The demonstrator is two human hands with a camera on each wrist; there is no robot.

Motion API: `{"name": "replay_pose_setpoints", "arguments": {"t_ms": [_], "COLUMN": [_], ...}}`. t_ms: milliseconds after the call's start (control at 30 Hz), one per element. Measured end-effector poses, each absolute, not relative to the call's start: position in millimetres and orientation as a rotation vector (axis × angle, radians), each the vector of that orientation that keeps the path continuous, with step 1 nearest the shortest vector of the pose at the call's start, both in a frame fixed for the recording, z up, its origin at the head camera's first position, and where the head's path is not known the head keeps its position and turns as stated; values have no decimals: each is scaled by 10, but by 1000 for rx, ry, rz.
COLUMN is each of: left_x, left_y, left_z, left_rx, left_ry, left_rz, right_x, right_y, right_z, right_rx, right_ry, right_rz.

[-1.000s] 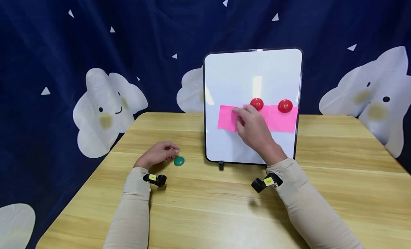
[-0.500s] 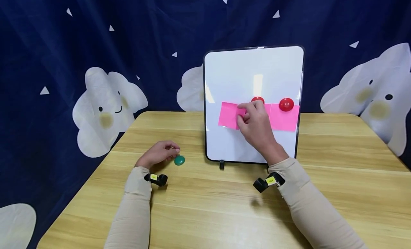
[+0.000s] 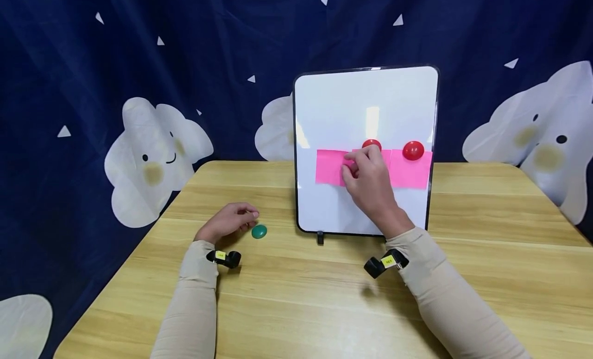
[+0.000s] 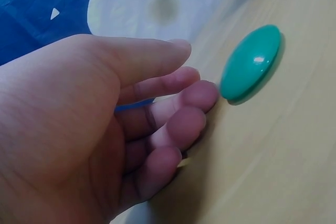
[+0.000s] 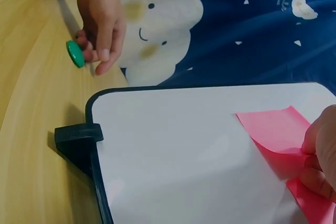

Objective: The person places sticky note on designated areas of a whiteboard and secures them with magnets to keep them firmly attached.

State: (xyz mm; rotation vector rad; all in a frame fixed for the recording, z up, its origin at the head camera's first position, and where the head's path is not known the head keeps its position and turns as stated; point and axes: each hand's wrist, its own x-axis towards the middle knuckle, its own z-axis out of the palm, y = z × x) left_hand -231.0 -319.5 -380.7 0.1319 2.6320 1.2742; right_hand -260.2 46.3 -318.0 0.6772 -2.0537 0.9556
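My right hand [image 3: 370, 186] is at the whiteboard [image 3: 338, 104], its thumb and fingers pinching the right edge of the left pink sticky note [image 3: 328, 167]. In the right wrist view that sticky note [image 5: 275, 127] curves away from the board. Behind the hand lies a middle pink sticky note [image 3: 386, 159], with a red round magnet [image 3: 372, 143] at its top. To the right, another red magnet [image 3: 413, 150] sits on a third pink sticky note [image 3: 410, 175]. On the table, my left hand [image 3: 229, 221] rests with loosely bent fingers beside a green round magnet [image 4: 252, 64].
The whiteboard stands upright on small black feet [image 3: 320, 238] on the wooden table [image 3: 296, 297]. A dark blue curtain [image 3: 222, 50] with white clouds hangs behind the table. Each wrist wears a black camera, such as the one on the right [image 3: 382, 263].
The left sticky note tilted, then came back nearly level with the others. My right hand shifted slightly with it. The left hand stayed beside the green magnet.
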Motion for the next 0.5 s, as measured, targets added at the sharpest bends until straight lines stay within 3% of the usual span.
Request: {"name": "replay_pose_setpoints", "arguments": {"t_ms": [500], "left_x": [-2302], "left_y": [-3195], "left_z": [-3803], "left_rx": [104], "left_ry": [2627], "left_rz": [1291], "right_x": [-2529], "right_y": [435], "right_z": [-3163], "right_rx": [623], "right_ry": [-2155], "right_rz": [834]}}
